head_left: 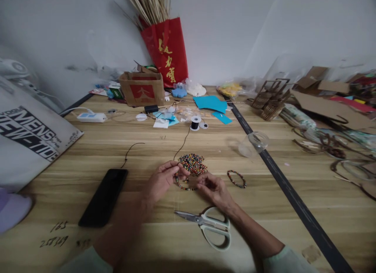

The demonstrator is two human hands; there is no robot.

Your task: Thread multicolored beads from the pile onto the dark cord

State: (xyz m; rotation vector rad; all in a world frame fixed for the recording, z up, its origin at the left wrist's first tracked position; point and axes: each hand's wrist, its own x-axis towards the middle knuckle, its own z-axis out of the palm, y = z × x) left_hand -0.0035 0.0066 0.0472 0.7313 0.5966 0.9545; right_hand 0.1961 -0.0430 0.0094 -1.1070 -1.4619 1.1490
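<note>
The left hand (168, 176) and right hand (216, 191) pinch a beaded strand (187, 189). A slackened grip could let it unthread.

Bead strand (188, 189) part-hidden by hands (164, 179); stalks (154, 6) cut off above

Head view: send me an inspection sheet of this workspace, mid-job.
Surface: wood-grain table; handwritten numbers lower left.
Work things: beaded strand; bead pile just beyond it; cord spool; bead bracelet; scissors.
Clutter: black phone, blue sheets, clear container.
Hands: left hand pinches the strand; right hand at its lower end, grip unclear.
Cables: white cable at the power strip.
Surroundings: red bag before a pale wall.
</note>
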